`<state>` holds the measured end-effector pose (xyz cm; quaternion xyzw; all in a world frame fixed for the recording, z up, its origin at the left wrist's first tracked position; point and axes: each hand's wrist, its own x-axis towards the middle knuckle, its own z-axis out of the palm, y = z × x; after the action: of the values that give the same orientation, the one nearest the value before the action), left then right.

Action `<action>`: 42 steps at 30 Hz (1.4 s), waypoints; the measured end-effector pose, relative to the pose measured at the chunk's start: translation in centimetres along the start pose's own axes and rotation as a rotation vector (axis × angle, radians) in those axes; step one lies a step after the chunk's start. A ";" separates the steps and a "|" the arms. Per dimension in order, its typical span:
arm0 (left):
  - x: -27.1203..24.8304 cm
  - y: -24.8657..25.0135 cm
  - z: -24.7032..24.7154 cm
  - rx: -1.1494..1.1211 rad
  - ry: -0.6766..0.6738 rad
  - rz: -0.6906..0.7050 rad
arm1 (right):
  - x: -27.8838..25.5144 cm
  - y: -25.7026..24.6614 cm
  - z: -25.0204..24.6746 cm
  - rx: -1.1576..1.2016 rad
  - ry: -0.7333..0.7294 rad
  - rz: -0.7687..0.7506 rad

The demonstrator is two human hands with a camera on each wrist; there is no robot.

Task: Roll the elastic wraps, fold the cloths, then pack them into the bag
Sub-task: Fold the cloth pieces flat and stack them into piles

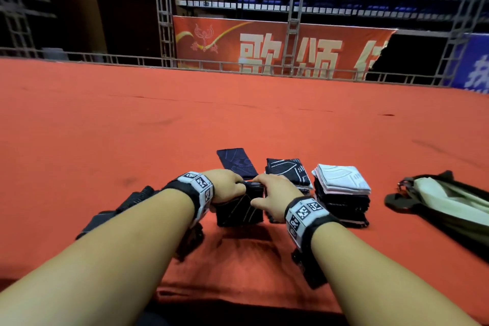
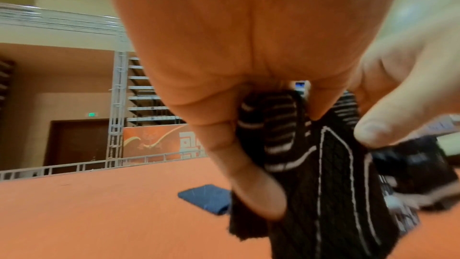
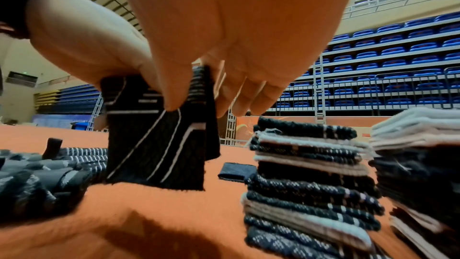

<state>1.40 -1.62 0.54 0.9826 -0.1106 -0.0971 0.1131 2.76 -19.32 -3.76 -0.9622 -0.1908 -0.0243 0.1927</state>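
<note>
Both hands meet over the red-orange carpeted surface, each pinching the top edge of a black knitted cloth with thin white lines. The left hand curls its thumb and fingers around the cloth's upper left corner, and the right hand nips the upper right part between thumb and fingers. The cloth hangs upright from this grip, its lower edge at the surface.

Just right of it stands a stack of folded dark cloths, and beside that a taller stack of folded cloths topped with a white one. A single folded navy cloth lies flat behind the hands. Farther right lies an open dark bag with a pale lining. Left of the left forearm lies a heap of black unfolded fabric.
</note>
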 end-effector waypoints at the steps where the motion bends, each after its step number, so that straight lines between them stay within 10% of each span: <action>1: -0.3 -0.1 -0.5 -0.031 0.037 0.006 | 0.1 -0.2 -0.3 0.018 0.037 -0.006; 8: -0.8 -1.8 -2.7 -0.540 0.303 0.043 | -0.3 0.3 -3.3 0.359 0.211 -0.010; 16: 0.7 0.0 0.3 -1.158 0.141 0.073 | -0.7 3.1 -4.7 0.792 0.249 0.191; 26: 3.3 4.4 -1.2 -0.981 -0.130 0.181 | -2.0 7.2 -5.7 0.665 0.057 0.208; 42: 10.6 12.8 -0.7 -1.119 0.150 0.053 | 0.1 15.0 -10.0 0.430 0.461 0.372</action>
<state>9.24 -16.17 2.58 0.7740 -0.0585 -0.0678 0.6268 8.81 -35.87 0.10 -0.8872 0.0350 -0.1646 0.4296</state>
